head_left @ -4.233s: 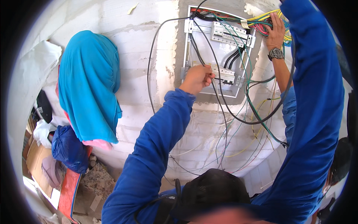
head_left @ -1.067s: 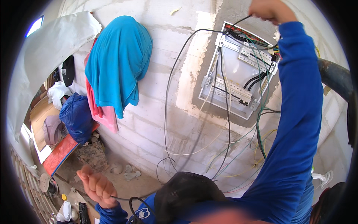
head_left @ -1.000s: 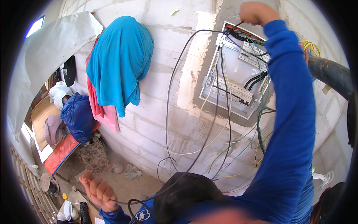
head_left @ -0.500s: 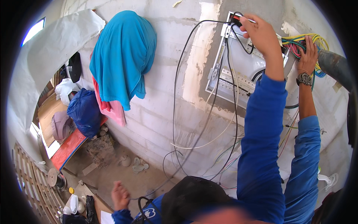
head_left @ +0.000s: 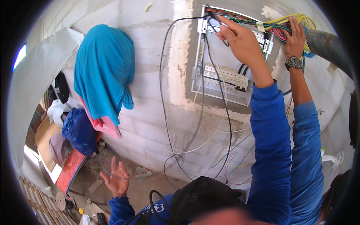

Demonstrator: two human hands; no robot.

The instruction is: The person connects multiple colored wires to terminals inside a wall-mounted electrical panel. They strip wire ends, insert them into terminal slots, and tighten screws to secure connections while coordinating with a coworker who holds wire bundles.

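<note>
My left hand [head_left: 116, 179] is raised at the lower left, palm up and fingers spread, with nothing gripped. A thin blurred strand shows beside its fingers. My right hand [head_left: 242, 43] reaches to the upper left of an opened electrical panel [head_left: 221, 96], its fingers pinched on a black cable [head_left: 213, 23]. From that corner the cable loops left and hangs down the wall. Rows of breakers [head_left: 225, 79] sit in the lower part of the panel. A co-worker's hand [head_left: 294, 37] with a wristwatch rests on a bundle of coloured wires [head_left: 277, 32] at the upper right.
A thick grey pipe [head_left: 330, 50] juts in at the right. A turquoise cloth [head_left: 103, 71] hangs on the block wall at left. Loose wires [head_left: 232, 161] dangle below the panel. A blue bag [head_left: 78, 131], an orange board [head_left: 71, 170] and a cable spool [head_left: 64, 201] are lower left.
My left hand has risen and opened, coming off the grey cable, which now hangs nearer the wall. My view has shifted, so the panel appears farther left. My right hand stays at the panel's top corner.
</note>
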